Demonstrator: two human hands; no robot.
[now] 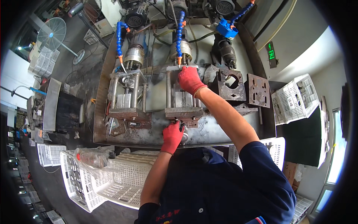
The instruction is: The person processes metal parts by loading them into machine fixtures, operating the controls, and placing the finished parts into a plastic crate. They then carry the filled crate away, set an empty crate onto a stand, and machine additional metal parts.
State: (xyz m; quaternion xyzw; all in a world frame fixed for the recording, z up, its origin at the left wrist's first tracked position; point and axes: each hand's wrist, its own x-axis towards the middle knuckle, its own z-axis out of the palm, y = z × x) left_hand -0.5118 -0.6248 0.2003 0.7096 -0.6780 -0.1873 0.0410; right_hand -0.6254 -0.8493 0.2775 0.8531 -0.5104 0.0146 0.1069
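Note:
My right hand, in a red glove, is at the far end of the middle clamping fixture, with its fingers curled down by the far plate. Whatever those fingers hold is hidden beneath the glove. At the front of the same fixture, my left hand, also red-gloved, is closed around a dark part that I cannot make out. A round metal knob shows just right of it. Behind the right hand are a drill head and a blue coolant hose with an orange nozzle.
A similar fixture stands left, holding a round metal part. To the right are a rusty bracket and a slotted plate. The metal tray's rim runs before me. White crates sit below it.

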